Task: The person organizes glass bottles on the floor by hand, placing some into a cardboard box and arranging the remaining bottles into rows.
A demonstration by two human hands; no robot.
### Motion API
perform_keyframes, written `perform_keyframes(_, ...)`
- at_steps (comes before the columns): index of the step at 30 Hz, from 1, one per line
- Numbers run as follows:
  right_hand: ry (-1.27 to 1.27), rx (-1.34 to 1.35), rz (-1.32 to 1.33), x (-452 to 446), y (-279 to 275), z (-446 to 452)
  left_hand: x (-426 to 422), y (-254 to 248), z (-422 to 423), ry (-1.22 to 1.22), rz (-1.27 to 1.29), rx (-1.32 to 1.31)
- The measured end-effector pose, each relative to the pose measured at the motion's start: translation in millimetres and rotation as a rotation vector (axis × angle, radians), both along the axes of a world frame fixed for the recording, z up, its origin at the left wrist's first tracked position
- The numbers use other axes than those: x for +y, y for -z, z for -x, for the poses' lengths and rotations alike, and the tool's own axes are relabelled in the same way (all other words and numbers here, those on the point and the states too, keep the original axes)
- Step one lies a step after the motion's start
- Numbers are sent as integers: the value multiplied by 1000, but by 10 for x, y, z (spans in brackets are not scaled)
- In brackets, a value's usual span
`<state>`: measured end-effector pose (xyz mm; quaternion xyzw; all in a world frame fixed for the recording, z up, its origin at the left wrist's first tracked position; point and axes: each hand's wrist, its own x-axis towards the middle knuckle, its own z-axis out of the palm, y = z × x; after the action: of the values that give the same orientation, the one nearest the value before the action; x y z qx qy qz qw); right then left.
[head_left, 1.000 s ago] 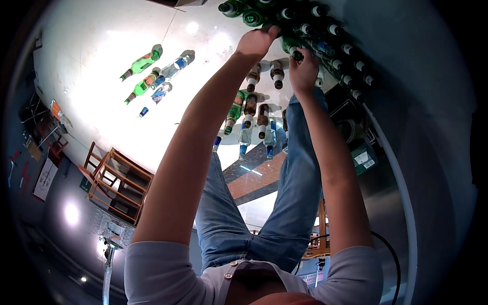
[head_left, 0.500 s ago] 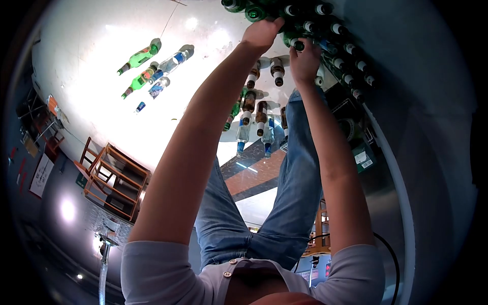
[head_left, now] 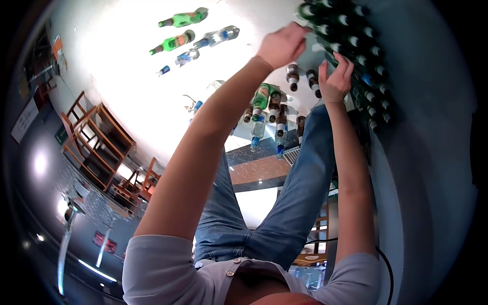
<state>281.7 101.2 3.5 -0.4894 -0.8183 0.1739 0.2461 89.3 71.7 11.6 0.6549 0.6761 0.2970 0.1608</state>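
My left hand (head_left: 284,44) is at the left edge of a dense group of green bottles (head_left: 354,40). Its fingers are curled together and slightly blurred, and I cannot make out what, if anything, is in them. Lower and to the right is my right hand (head_left: 336,84), thumb and fingers apart, close beside the necks of the nearest green bottles. Nothing shows gripped in it. Brown bottles stand below the hands, one of them a brown bottle with a pale neck (head_left: 292,77), along with a green bottle (head_left: 261,99) and a clear bottle (head_left: 257,131).
On the pale floor (head_left: 122,66) to the left are a green bottle (head_left: 184,18), another green bottle with an orange label (head_left: 173,42) and a clear bottle (head_left: 218,36). A wooden chair (head_left: 99,145) stands farther left. A grey wall (head_left: 432,152) borders the right.
The view has shifted, so the bottles appear farther right. My right hand's fingers have come apart from the bottle neck they were around. My left hand has moved off the bottle it touched.
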Motion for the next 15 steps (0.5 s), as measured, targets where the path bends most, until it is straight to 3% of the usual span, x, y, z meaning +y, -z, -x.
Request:
perform_keyframes(3,-40,66,223,-210,-31,579,-430,16,871,-292,23,-13)
perform_keyframes(5,-103,35,244,-356,-46,1061,-774,3,1531,-425,-105,136)
perform_keyframes(7,-201,68,379,-480,-74,1591,-1239,153,2133,-535,197,-41)
perform_keyframes(8,-266,70,383,-570,-43,1842,-1468,366,2412,-524,-84,-22)
perform_keyframes(9,-295,66,394,-627,14,2090,-1603,169,2524,-643,110,-71)
perform_keyframes(11,-374,75,270,-726,121,2620,-2047,854,2931,-762,-114,243)
perform_keyframes(15,-440,-159,404,-956,-116,3570,-2377,616,3155,-863,-65,127)
